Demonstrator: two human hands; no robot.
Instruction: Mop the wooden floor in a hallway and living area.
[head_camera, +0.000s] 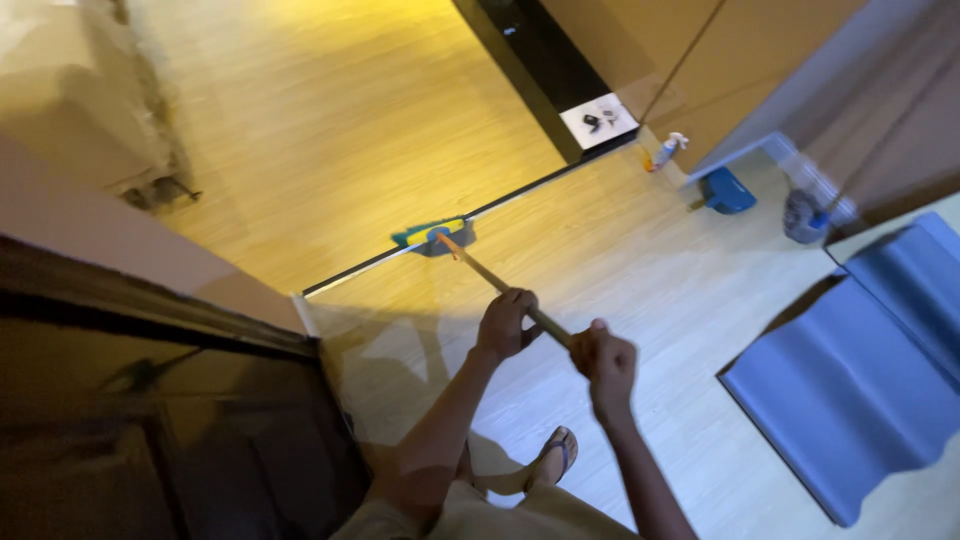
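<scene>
Your broom has its teal and yellow head down on the pale wood floor, right against the dark threshold strip that runs across the doorway, with the wooden handle slanting back up toward you. Your left hand is wrapped around the handle lower down, fingers curled closed over it, and your right hand is clenched in a fist on the top end, just behind the left. Judging from where the head sits, you are working the edge along the strip; no pile of dust or debris shows on the boards, and the picture is too soft to tell which parts are already swept, so how much floor is finished cannot be read from here. The warm-lit floor beyond the strip and the paler stretch on your side both look alike in that respect. Your sandalled foot stands on the boards below your hands. Off to the right, a blue dustpan rests on the floor near the wall, well apart from the broom head, with a small spray bottle just beside it and a mop head a little farther on. A blue mat lies at the right edge, and a dark glass panel fills the lower left.
</scene>
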